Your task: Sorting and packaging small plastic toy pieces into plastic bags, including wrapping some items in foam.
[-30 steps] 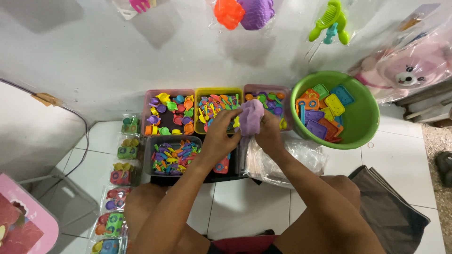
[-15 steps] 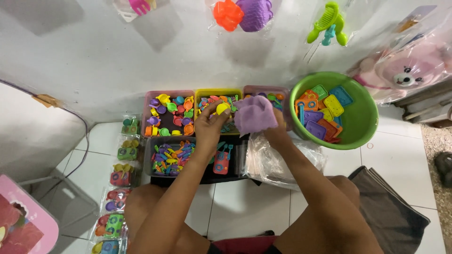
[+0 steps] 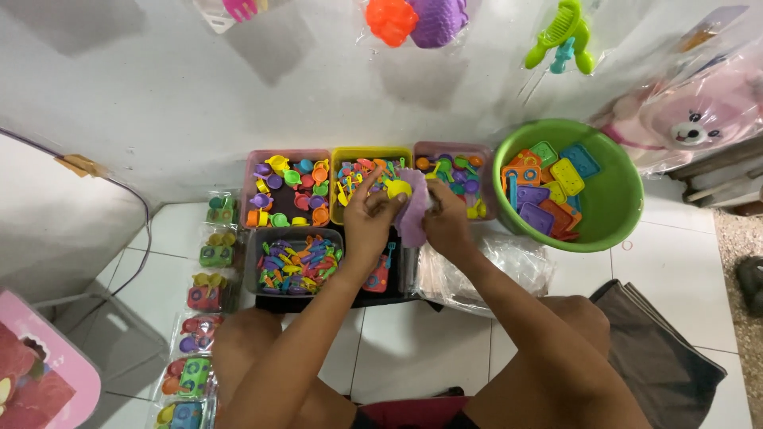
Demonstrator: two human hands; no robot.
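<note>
**Two hands on a small purple tray and a yellow cup**

The left hand (image 3: 367,216) pinches a small round yellow plastic cup (image 3: 399,189) between its fingertips, closed narrowly on it. At its three o'clock, the right hand (image 3: 447,218) grips a flat light-purple plastic toy tray (image 3: 411,213), held upright and edge-on, its face textured. Cup and tray touch, above the yellow plastic bin (image 3: 342,156) of mixed toy pieces. At three o'clock from the hands stands a round green plastic basin (image 3: 628,199) of flat coloured plates.

Purple flat toy piece (image 3: 412,213) upright w/ small yellow cup (image 3: 399,189) touching, above the bins.
</note>
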